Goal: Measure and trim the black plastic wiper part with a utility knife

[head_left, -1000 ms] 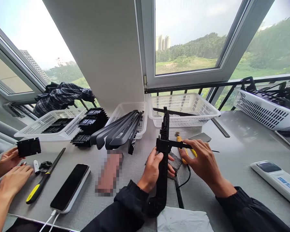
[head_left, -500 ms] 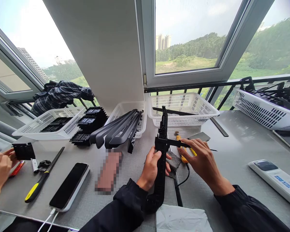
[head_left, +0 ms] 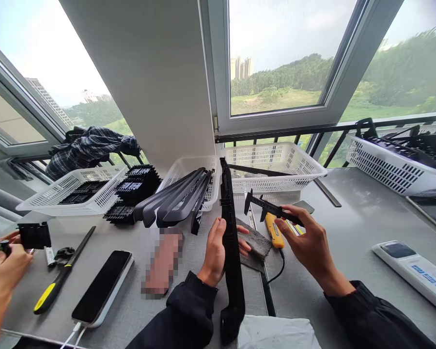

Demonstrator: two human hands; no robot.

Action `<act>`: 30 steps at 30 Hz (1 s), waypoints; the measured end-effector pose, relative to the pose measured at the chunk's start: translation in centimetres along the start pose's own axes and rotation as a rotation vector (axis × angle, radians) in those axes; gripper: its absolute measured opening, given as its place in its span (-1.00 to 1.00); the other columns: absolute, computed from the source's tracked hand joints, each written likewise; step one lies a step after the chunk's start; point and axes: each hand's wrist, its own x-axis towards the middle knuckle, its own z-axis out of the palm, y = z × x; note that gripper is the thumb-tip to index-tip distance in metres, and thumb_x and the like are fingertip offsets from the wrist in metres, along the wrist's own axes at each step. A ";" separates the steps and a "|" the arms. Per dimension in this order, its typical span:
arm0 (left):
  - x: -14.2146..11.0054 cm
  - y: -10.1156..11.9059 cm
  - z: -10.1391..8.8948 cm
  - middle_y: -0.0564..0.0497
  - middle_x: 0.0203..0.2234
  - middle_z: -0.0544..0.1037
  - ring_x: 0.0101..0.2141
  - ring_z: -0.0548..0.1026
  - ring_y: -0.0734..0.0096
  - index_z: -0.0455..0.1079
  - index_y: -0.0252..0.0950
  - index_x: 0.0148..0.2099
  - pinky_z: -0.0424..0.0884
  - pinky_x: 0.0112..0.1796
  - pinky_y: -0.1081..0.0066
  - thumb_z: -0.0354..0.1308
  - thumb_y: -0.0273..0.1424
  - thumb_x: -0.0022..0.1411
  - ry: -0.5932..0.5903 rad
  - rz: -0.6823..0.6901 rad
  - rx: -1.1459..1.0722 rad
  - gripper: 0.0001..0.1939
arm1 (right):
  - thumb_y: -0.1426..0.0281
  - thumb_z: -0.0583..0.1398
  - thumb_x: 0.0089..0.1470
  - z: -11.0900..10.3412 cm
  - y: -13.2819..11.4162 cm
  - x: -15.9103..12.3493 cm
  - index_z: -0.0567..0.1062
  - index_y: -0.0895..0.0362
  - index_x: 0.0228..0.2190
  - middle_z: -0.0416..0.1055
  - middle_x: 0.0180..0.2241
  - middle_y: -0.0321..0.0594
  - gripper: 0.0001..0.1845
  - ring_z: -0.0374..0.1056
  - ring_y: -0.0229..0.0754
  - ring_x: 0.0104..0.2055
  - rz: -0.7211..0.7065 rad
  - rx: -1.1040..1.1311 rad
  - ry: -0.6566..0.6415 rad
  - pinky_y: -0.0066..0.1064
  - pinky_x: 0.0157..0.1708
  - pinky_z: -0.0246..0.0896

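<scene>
My left hand is wrapped round a long black plastic trim part, which stands lengthwise in front of me, its lower end near a white packet. Fingertips of that hand show on the part's right side. In my right hand is a black caliper, its jaws pointing left, apart from the trim part. Beneath the caliper lie a yellow corded tool and a dark grey rough pad.
White baskets with black parts line the window side. At the left, a co-worker's hands hold a small black part. A black-and-yellow file, a phone and a white handheld device lie on the table.
The caliper has come off the trim part, its jaws now apart from it. My left hand has turned the part, whose upper end has shifted left. The co-worker's hands have moved slightly right.
</scene>
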 end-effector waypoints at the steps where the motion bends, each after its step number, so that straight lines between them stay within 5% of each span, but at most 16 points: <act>1: 0.1 0.1 -0.1 -0.14 -0.31 0.69 -0.54 0.59 0.33 0.44 -0.32 -0.15 0.49 -0.52 0.40 0.19 0.22 0.32 0.015 0.007 -0.004 -0.37 | 0.06 0.31 0.34 0.0 0.1 0.0 0.57 0.01 0.02 0.60 -0.14 -0.17 -0.64 0.57 0.01 -0.16 0.018 0.002 0.006 -0.16 -0.10 0.50; 7: 0.9 0.3 -0.7 -0.04 -0.33 0.68 -0.58 0.53 0.36 0.30 -0.24 0.28 0.47 -0.57 0.42 0.18 0.33 0.25 0.002 0.025 -0.117 -0.14 | 0.04 0.30 0.33 0.2 0.3 -0.1 0.58 0.02 0.02 0.60 -0.13 -0.14 -0.61 0.57 0.01 -0.15 0.052 0.028 -0.014 -0.20 -0.14 0.54; 14: 1.3 0.8 -1.4 0.10 -0.49 0.48 -0.62 0.39 0.50 0.47 -0.28 -0.05 0.37 -0.67 0.53 0.31 0.23 0.22 -0.182 -0.147 -0.267 -0.35 | 0.02 0.30 0.31 0.5 0.7 -0.3 0.58 0.01 0.05 0.59 -0.17 -0.16 -0.57 0.55 0.00 -0.18 0.072 0.019 -0.048 -0.17 -0.11 0.52; 18: 1.3 1.7 -1.3 0.11 -0.46 0.41 -0.60 0.34 0.54 0.49 -0.31 -0.08 0.38 -0.66 0.56 0.32 0.10 0.29 -0.256 -0.159 -0.364 -0.46 | 0.03 0.31 0.27 0.3 0.7 -0.1 0.59 0.01 0.04 0.58 -0.19 -0.16 -0.56 0.53 0.00 -0.20 0.119 0.010 -0.063 -0.15 -0.11 0.50; 22: 0.4 1.7 -0.5 0.12 -0.50 0.32 -0.60 0.28 0.53 0.48 -0.35 -0.11 0.30 -0.73 0.60 0.25 0.00 0.38 -0.374 -0.310 -0.409 -0.55 | 0.06 0.32 0.25 0.1 0.3 0.2 0.60 0.03 -0.01 0.58 -0.21 -0.16 -0.60 0.52 -0.01 -0.20 0.148 0.020 -0.064 -0.18 -0.11 0.50; 30: -2.1 -2.4 1.9 0.15 -0.53 0.34 -0.59 0.32 0.45 0.39 -0.23 -0.09 0.41 -0.71 0.52 0.20 0.21 0.29 -0.254 -0.204 -0.348 -0.43 | 0.08 0.32 0.23 -0.1 -0.1 0.4 0.61 0.03 -0.02 0.57 -0.21 -0.17 -0.61 0.51 -0.01 -0.20 0.197 0.024 -0.037 -0.19 -0.14 0.47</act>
